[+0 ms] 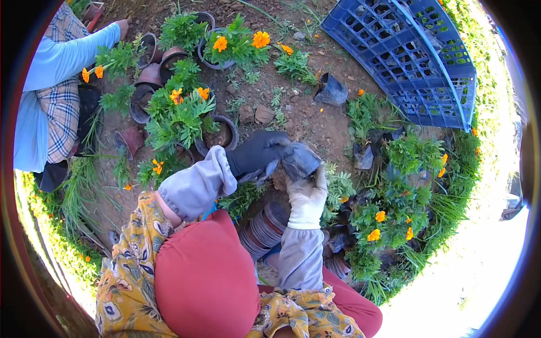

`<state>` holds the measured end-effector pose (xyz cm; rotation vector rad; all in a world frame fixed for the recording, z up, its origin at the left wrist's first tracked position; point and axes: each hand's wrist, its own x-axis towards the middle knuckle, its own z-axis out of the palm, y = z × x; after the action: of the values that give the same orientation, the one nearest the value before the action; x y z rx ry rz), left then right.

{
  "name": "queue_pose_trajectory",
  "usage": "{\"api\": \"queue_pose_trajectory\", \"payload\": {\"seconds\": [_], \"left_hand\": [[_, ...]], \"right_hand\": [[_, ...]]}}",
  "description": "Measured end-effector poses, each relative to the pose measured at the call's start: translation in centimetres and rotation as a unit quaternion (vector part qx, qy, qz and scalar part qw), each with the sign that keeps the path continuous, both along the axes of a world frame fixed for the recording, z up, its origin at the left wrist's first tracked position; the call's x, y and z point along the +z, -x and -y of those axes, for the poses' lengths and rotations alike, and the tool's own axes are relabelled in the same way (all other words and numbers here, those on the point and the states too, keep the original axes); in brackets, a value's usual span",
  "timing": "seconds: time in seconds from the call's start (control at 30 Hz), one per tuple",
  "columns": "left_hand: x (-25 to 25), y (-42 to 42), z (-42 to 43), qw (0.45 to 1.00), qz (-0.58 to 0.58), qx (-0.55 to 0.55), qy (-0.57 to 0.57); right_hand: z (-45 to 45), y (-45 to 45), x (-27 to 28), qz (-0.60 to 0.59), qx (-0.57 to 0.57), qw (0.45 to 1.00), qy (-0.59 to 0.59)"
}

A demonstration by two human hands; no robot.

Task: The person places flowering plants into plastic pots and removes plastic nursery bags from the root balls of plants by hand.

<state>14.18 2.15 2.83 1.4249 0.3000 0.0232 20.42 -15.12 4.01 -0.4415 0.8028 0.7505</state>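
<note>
My left hand (256,153), in a black glove, reaches in from the left and is closed on the edge of a crumpled black plastic bag (301,162). From below, my right hand (307,197), in a white glove, holds the bag's lower right side between thumb and fingers. The bag looks filled out; its contents are hidden. Under my forearms stands a stack of grey pots (264,230). Green leaves (338,188) show just right of my right hand.
Potted marigolds (180,115) and empty pots (225,135) stand at the left. A blue crate (403,62) is at the upper right, with more marigolds (389,208) below it. Another black bag (331,90) lies on the soil. A co-worker's sleeve (70,59) is at the upper left.
</note>
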Motion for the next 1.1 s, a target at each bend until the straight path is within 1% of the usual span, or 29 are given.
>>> {"api": "queue_pose_trajectory", "payload": {"seconds": [0.1, 0.13, 0.17, 0.23, 0.27, 0.37, 0.4, 0.43, 0.5, 0.53, 0.57, 0.6, 0.63, 0.67, 0.7, 0.77, 0.8, 0.83, 0.87, 0.9, 0.97, 1.0, 1.03, 1.07, 1.1], "left_hand": [[-1.5, 0.0, -0.9, 0.994, -0.015, 0.104, 0.034], [-1.6, -0.1, -1.3, 0.989, -0.045, 0.133, -0.038], [-1.7, -0.2, -1.8, 0.98, -0.018, 0.194, 0.032], [-1.5, -0.7, -3.5, 0.934, 0.033, 0.311, 0.172], [-1.4, -0.4, -5.5, 0.921, 0.002, 0.296, 0.254], [-1.0, -1.2, -6.9, 0.908, 0.001, 0.276, 0.317], [-0.5, -1.5, -6.2, 0.935, 0.034, 0.307, 0.175], [-0.4, -1.7, -5.8, 0.912, 0.008, 0.301, 0.278], [-0.4, -2.1, -5.4, 0.835, -0.046, 0.278, 0.473], [-1.2, -2.0, -5.3, 0.846, -0.072, 0.263, 0.459], [-1.7, -2.2, -5.3, 0.868, -0.059, 0.236, 0.432], [-2.0, -2.4, -5.3, 0.89, -0.046, 0.21, 0.403], [-2.2, -2.5, -5.3, 0.909, -0.032, 0.183, 0.373], [-2.0, -2.9, -4.5, 0.937, -0.023, 0.181, 0.298], [-1.7, -3.2, -3.7, 0.958, -0.017, 0.182, 0.22], [-1.5, -2.9, -3.1, 0.89, -0.108, 0.222, 0.382], [-3.0, -2.7, -2.6, 0.887, -0.097, 0.217, 0.395], [-4.1, -2.6, -2.8, 0.881, -0.105, 0.201, 0.415], [-4.9, -2.3, -3.0, 0.874, -0.114, 0.186, 0.435], [-5.3, -2.0, -3.3, 0.865, -0.123, 0.171, 0.454], [-4.7, -2.4, -2.9, 0.885, -0.147, 0.207, 0.39], [-4.5, -2.6, -2.8, 0.892, -0.15, 0.219, 0.367], [-4.4, -2.7, -2.7, 0.897, -0.151, 0.231, 0.345], [-4.5, -2.7, -3.0, 0.901, -0.149, 0.227, 0.337], [-4.7, -3.1, -3.2, 0.922, -0.138, 0.227, 0.282]], "right_hand": [[-1.5, 1.3, 0.0, -0.028, -0.075, 0.996, 0.046], [-1.7, 1.6, -0.3, -0.019, -0.068, 0.997, 0.035], [-1.6, 1.6, -0.5, -0.034, -0.088, 0.995, 0.042], [-1.7, 1.5, -0.5, -0.065, -0.127, 0.988, 0.056], [-0.8, 1.6, -1.8, -0.055, -0.116, 0.988, 0.083], [-0.4, 2.0, -1.4, -0.109, -0.085, 0.981, 0.137], [-1.2, 2.2, 0.0, -0.129, -0.099, 0.982, 0.094], [-1.6, 2.5, 1.6, -0.192, -0.088, 0.977, 0.015], [-3.0, 3.5, 4.4, -0.235, -0.006, 0.971, -0.039], [-4.1, 3.7, 5.6, -0.207, 0.033, 0.977, -0.043], [-5.1, 3.4, 6.3, -0.179, 0.072, 0.98, -0.048], [-5.9, 2.7, 6.4, -0.086, 0.09, 0.988, -0.086], [-7.0, 1.3, 6.5, 0.065, 0.124, 0.989, -0.051], [-8.2, -0.4, 5.7, 0.182, 0.106, 0.977, 0.018], [-9.5, -2.4, 4.6, 0.295, 0.088, 0.948, 0.086], [-11.6, -7.0, 3.4, 0.375, 0.123, 0.879, 0.268], [-12.3, -9.8, 1.0, 0.47, 0.158, 0.792, 0.358], [-12.5, -12.5, -1.5, 0.552, 0.189, 0.684, 0.438], [-12.6, -14.7, -2.7, 0.624, 0.25, 0.488, 0.557], [-12.4, -16.3, -3.4, 0.659, 0.294, 0.262, 0.64], [-11.8, -17.4, -3.7, 0.601, 0.457, 0.132, 0.642], [-11.2, -17.4, -3.7, 0.604, 0.466, 0.102, 0.639], [-10.5, -17.6, -3.5, 0.619, 0.458, 0.102, 0.629], [-10.2, -17.8, -3.2, 0.599, 0.474, 0.135, 0.631], [-10.0, -18.0, -3.0, 0.578, 0.488, 0.168, 0.632]]}}
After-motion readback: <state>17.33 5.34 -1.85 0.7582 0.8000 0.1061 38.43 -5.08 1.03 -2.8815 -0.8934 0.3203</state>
